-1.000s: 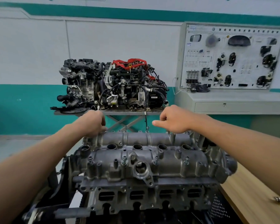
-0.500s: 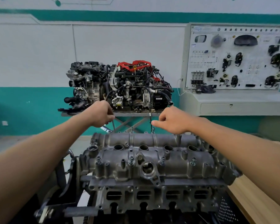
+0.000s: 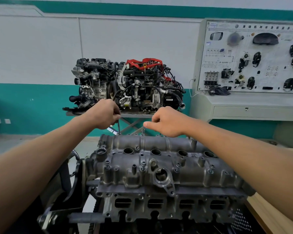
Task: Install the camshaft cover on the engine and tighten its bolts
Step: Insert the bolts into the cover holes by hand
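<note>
While camshaft cover [image 3: 161, 168] sits seated on engine [image 3: 159, 208] close below camera, bolts go in along far edge. Left hand [image 3: 105, 115] closed around long bolt [image 3: 118, 126], tip at far-left hole. Right hand [image 3: 166, 122] loosely curled, pinching fingertips near upright bolt [image 3: 143, 131]; grip contents unclear. Advice: keep bolt vertical, start threads by fingers, tighten evenly, crosswise.

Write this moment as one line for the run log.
stage: bolts into camshaft cover | left hand: holds long bolt upright at far edge | right hand: pinching above far edge, contents unseen
</note>
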The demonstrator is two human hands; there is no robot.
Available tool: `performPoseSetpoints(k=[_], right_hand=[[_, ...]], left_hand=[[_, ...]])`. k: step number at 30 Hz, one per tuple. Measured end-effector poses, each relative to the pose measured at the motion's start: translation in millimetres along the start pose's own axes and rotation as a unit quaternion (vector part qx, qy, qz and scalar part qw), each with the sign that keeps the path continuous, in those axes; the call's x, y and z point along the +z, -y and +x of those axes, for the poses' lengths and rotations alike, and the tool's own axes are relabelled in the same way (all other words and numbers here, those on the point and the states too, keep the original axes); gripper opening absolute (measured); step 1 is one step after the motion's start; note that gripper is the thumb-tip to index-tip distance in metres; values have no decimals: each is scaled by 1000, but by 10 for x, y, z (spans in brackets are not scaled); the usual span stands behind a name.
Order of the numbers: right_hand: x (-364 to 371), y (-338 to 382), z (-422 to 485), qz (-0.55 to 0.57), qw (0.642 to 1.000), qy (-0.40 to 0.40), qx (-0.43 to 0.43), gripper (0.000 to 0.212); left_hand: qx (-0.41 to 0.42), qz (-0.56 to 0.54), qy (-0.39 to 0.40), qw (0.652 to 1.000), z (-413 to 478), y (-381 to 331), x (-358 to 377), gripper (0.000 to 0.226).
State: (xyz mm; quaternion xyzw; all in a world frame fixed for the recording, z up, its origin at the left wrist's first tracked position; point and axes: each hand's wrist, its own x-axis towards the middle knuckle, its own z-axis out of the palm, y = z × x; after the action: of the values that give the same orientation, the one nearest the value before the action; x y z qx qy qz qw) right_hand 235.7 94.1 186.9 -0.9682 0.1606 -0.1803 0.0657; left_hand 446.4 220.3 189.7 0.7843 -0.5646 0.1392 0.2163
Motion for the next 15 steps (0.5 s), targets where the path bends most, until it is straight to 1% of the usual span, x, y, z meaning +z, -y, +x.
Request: performPoseSetpoints(k=[5, 8, 9, 10, 11, 12, 13, 15], right_hand=[[30, 236, 305, 16, 1000, -13, -7, 55], [59, 355, 528, 27, 999, -26, -17, 51], [78, 379, 600, 20, 999, -21, -21, 46], [107, 395, 671, 8, 1000, -7, -26, 37], [141, 412, 732, -14, 999, 15, -33, 28], [182, 431, 784, -38, 998, 42, -41, 25], [225, 455, 835, -58, 995, 69, -51, 29], [310, 502, 930, -75, 988, 114, -70, 36]], left_hand=[[32, 76, 1, 997, -48, 22, 4, 18], [36, 78, 55, 995, -155, 26, 165, 18], [30, 57, 65, 996, -189, 57, 215, 18], [13, 21, 69, 997, -228, 103, 244, 23], [-17, -26, 76, 997, -279, 158, 253, 31], [-54, -73, 84, 992, -356, 219, 262, 39], [-89, -111, 88, 986, -446, 274, 286, 44], [-120, -157, 65, 978, -608, 345, 372, 39]])
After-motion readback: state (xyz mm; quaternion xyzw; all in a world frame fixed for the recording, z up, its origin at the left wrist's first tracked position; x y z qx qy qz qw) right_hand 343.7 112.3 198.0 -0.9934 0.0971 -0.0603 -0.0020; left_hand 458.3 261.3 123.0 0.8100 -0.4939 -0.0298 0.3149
